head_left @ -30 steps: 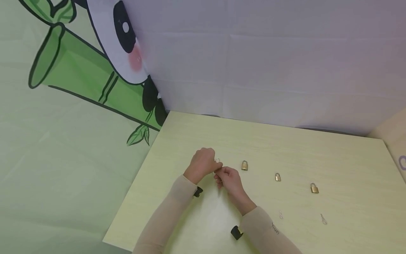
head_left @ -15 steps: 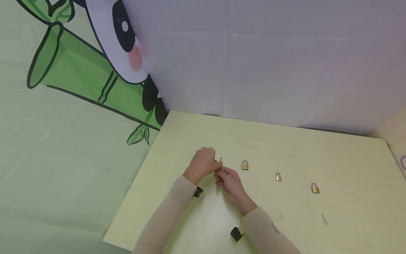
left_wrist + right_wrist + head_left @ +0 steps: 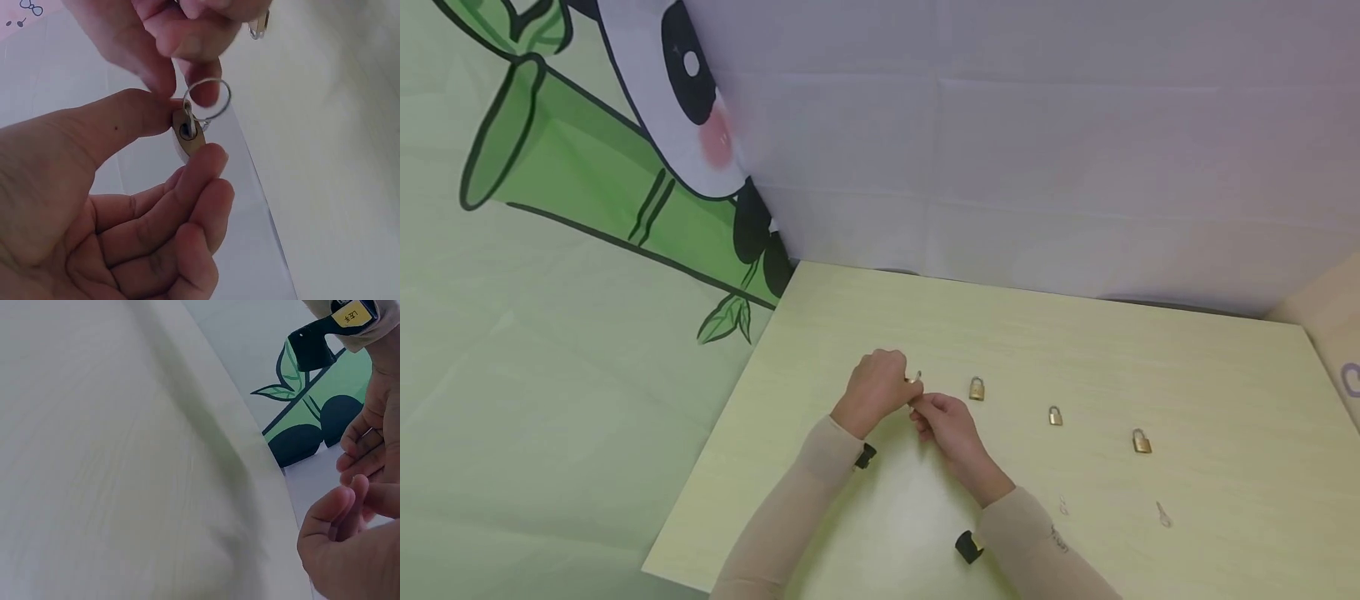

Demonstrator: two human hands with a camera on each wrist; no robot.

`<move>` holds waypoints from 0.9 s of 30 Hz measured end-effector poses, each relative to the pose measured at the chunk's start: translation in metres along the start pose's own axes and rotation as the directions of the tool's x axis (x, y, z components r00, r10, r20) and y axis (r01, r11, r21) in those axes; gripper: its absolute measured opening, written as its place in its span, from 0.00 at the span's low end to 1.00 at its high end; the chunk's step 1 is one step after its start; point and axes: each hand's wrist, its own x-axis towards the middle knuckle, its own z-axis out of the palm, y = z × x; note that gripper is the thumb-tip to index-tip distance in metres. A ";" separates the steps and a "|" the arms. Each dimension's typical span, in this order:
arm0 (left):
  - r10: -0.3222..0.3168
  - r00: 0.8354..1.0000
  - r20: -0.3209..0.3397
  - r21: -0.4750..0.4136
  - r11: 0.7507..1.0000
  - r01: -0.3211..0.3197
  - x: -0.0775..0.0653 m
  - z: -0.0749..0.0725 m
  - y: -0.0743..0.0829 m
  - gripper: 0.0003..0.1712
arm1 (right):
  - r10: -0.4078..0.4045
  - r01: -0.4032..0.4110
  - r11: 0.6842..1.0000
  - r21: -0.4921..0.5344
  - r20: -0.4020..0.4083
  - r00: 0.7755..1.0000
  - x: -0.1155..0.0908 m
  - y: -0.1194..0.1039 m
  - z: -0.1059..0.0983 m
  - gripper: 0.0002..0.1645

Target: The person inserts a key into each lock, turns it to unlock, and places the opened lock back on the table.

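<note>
Small brass padlock (image 3: pixel 187 132) sits pinched in the left hand (image 3: pixel 876 390) above the table (image 3: pixel 1225 400); the right hand (image 3: pixel 943 421) pinches its key ring (image 3: pixel 206 100). Three more padlocks (image 3: pixel 1055 416) line up to the right, two loose keys (image 3: pixel 1162 515) nearer, nothing blocking

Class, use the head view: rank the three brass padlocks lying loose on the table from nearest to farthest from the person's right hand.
Measured from the right hand:
1. The left padlock, just beyond and to the right of the hand.
2. The middle padlock, further right along the row.
3. The right padlock, at the far right end of the row.
</note>
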 end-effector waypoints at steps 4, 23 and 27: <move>-0.016 1.000 0.001 0.034 0.999 0.016 0.000 0.001 -0.001 0.21 | -0.077 0.072 0.986 -0.148 -0.026 0.997 -0.001 -0.002 -0.013 0.17; -0.073 0.996 0.058 0.098 0.993 0.067 0.001 0.028 -0.019 0.23 | -0.450 0.324 0.503 -0.802 0.077 0.890 -0.021 -0.024 -0.063 0.08; -0.080 0.995 0.063 0.110 0.991 0.073 0.002 0.035 -0.023 0.23 | -0.485 0.342 0.400 -0.850 0.120 0.866 -0.027 -0.029 -0.067 0.09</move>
